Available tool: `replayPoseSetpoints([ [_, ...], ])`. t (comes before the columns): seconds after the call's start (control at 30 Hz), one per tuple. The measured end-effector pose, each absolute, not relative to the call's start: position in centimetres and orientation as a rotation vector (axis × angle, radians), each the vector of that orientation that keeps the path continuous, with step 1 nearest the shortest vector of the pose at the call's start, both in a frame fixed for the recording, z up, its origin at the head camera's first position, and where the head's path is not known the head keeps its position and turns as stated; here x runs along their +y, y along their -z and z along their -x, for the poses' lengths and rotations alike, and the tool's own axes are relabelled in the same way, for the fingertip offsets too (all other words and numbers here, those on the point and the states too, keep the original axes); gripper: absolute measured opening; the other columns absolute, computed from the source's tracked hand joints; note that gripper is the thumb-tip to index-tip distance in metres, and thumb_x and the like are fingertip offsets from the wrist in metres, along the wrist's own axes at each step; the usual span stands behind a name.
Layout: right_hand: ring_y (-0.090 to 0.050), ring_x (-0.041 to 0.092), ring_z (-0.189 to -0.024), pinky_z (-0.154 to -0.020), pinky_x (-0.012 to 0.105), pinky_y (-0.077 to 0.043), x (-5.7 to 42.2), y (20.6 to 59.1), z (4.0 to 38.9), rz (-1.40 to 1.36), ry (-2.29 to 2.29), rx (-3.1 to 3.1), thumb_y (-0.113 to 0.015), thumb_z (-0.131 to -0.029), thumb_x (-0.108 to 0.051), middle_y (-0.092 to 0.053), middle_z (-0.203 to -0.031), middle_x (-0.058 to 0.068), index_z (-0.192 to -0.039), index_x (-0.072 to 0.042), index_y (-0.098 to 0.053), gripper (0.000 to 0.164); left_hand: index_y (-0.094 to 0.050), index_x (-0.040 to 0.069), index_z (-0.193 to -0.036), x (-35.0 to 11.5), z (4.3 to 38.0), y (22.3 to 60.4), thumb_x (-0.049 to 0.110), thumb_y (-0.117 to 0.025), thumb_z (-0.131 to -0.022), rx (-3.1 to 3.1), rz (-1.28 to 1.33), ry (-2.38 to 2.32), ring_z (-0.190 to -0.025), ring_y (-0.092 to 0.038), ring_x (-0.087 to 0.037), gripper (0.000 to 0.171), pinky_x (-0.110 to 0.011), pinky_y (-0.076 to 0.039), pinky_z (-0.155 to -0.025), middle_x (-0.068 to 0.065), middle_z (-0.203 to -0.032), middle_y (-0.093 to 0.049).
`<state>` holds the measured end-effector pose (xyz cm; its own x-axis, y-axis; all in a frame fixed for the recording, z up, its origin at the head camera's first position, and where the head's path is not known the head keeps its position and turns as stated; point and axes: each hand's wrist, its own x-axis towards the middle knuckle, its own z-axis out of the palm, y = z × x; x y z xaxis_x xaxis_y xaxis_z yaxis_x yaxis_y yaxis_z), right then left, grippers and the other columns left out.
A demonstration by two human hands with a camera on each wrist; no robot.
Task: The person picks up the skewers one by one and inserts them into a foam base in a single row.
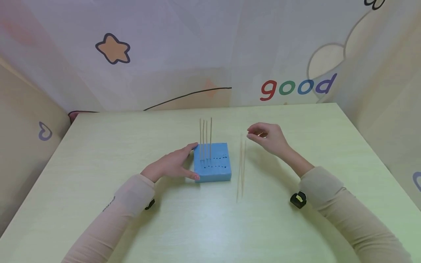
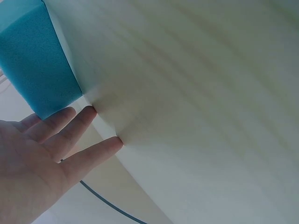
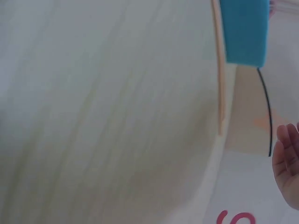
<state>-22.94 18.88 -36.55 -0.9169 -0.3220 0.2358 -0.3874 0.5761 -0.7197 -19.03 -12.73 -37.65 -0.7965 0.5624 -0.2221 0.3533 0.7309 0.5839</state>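
Your left hand (image 1: 172, 162) is stretched wide along the left side of the blue block (image 1: 213, 163). Your thumb presses the near corner and a finger touches the far corner, so you hold it between them. Four thin sticks (image 1: 207, 140) stand up in the block, at the left end of the far row of holes.

The loose sticks (image 1: 244, 168) lie on the table (image 1: 279, 237), between the block and your right hand (image 1: 268, 138), just beside the block and not touching it. They lie close together, and their long way runs from near you to far from you. Your right hand is the nearer one. It is just to the right of their far ends, so they lie to its left and back toward you. Its fingers are bent softly, with a narrow gap to the thumb, and I see no stick in it.
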Motion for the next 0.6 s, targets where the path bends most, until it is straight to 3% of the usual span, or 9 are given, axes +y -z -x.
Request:
replayPoseSetpoints([
  [0.1,-0.058,0.024,-0.085,-0.074,0.029,-0.049,19.4,37.1,23.5,-0.595,-1.252,-2.774,-0.066,-0.084,-0.011,-0.064,-0.097,0.015,-0.106,0.003,-0.062,0.026,-0.009,0.008,-0.146,-12.8,19.0,37.6,0.051,-0.075,-0.066,2.549,-0.711,-0.747,-0.131,-0.030,-0.028,0.112,-0.041,-0.027,-0.105,-0.013,-0.147,-0.024],
  [0.2,-0.055,0.029,-0.095,-0.080,0.040,-0.048,19.7,37.8,23.9,-0.612,-1.178,-2.894,-0.070,-0.081,-0.016,-0.059,-0.108,0.019,-0.118,0.004,-0.055,0.044,-0.009,0.008,-0.146,-12.8,19.0,37.7,0.051,-0.075,-0.066,2.552,-0.713,-0.750,-0.131,-0.029,-0.028,0.112,-0.041,-0.027,-0.105,-0.012,-0.147,-0.024],
  [0.4,-0.029,0.038,-0.125,-0.099,0.057,-0.027,19.4,39.6,24.4,-0.734,-0.837,-3.144,-0.076,-0.071,-0.038,-0.033,-0.137,0.023,-0.140,-0.004,-0.031,0.089,-0.009,0.008,-0.146,-12.8,19.1,37.8,0.052,-0.075,-0.066,2.550,-0.712,-0.748,-0.131,-0.030,-0.029,0.112,-0.042,-0.027,-0.105,-0.013,-0.147,-0.025],
  [0.6,-0.019,0.041,-0.128,-0.099,0.061,-0.017,18.8,40.9,23.8,-0.759,-0.684,-3.181,-0.073,-0.069,-0.051,-0.022,-0.142,0.022,-0.144,-0.010,-0.024,0.098,-0.009,0.009,-0.146,-12.9,19.2,37.9,0.051,-0.074,-0.067,2.550,-0.707,-0.741,-0.131,-0.029,-0.028,0.111,-0.041,-0.027,-0.105,-0.012,-0.147,-0.024],
])
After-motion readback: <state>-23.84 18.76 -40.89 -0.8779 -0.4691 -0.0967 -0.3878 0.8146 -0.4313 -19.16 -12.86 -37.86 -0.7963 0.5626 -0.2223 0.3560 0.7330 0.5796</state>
